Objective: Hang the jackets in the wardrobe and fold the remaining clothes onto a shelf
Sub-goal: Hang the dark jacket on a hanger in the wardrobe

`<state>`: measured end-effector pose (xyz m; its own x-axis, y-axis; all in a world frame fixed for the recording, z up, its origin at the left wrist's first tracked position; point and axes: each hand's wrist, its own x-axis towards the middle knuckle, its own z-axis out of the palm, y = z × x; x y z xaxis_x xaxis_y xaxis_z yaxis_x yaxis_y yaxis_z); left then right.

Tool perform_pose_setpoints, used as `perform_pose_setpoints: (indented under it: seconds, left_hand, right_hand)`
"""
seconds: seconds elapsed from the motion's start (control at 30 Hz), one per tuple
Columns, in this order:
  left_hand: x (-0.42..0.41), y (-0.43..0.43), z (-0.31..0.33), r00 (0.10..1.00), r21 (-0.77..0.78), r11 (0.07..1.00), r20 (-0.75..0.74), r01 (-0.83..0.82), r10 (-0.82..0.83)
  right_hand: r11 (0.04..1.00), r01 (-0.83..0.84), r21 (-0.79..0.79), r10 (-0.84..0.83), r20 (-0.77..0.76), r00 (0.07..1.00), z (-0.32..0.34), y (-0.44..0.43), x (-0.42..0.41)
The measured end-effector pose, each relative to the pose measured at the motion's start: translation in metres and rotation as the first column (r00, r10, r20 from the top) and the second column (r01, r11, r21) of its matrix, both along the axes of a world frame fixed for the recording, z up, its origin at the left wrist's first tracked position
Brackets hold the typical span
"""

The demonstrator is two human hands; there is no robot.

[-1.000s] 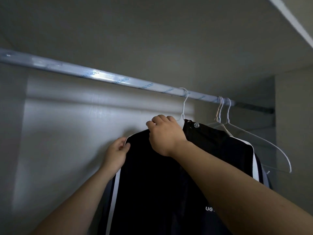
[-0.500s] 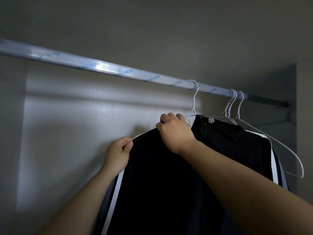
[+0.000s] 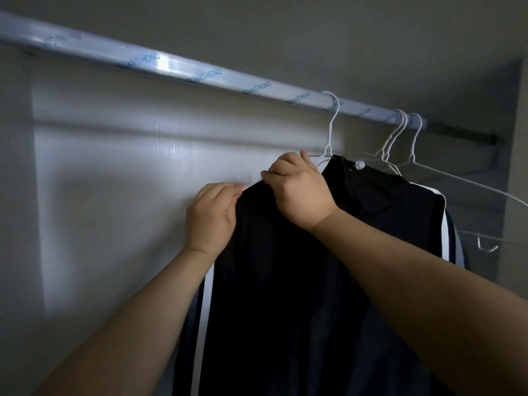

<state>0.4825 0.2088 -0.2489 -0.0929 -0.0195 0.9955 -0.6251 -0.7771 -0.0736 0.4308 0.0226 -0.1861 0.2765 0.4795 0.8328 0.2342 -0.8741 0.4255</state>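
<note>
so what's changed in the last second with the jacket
Little. The left hand has crept up the shoulder of the black jacket, closer to the right hand. Both keep their grip on the fabric; nothing was let go. Its hanger stays hooked on the rod, empty hangers beside it.

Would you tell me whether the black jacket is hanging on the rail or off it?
Hanging: the white hanger carrying the black jacket hooks over the rail; the left hand and right hand grip its shoulder.
</note>
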Motion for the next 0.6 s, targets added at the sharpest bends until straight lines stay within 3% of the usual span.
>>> perform_pose_setpoints:
  seconds: [0.1, 0.23, 0.3, 0.37, 0.43, 0.5, 0.6]
  left_hand:
    - [-0.001, -0.002, -0.005, 0.998, 0.04, 0.998, 0.047, -0.054, 0.052]
    - [-0.016, -0.012, 0.0, 0.978, -0.031, 0.999, -0.205, 0.028, -0.034]
    - [-0.024, -0.02, 0.011, 0.937, -0.052, 0.998, -0.347, 0.034, -0.05]
    - [-0.03, -0.034, 0.031, 0.87, -0.047, 0.999, -0.491, 0.017, -0.038]
    - [-0.034, -0.052, 0.058, 0.756, -0.056, 0.997, -0.651, 0.044, -0.07]
    - [-0.035, -0.07, 0.089, 0.558, -0.125, 0.982, -0.809, 0.143, -0.184]
    - [-0.036, -0.089, 0.126, 0.175, -0.273, 0.92, -0.928, 0.282, -0.329]
  right_hand:
    - [0.999, -0.025, -0.028, 0.026, 0.034, 0.999, -0.005, -0.003, -0.002]
    - [0.993, -0.08, -0.09, 0.099, 0.244, 0.965, -0.003, -0.018, -0.02]
    - [0.993, -0.12, 0.023, 0.105, 0.336, 0.936, -0.001, -0.037, -0.036]
    - [0.966, -0.058, 0.25, -0.027, 0.325, 0.945, 0.007, -0.066, -0.05]
    - [0.869, 0.095, 0.485, -0.195, 0.159, 0.968, 0.023, -0.094, -0.057]
    - [0.764, 0.254, 0.592, -0.231, -0.116, 0.966, 0.045, -0.116, -0.057]
    - [0.741, 0.47, 0.479, -0.223, -0.484, 0.846, 0.072, -0.128, -0.049]
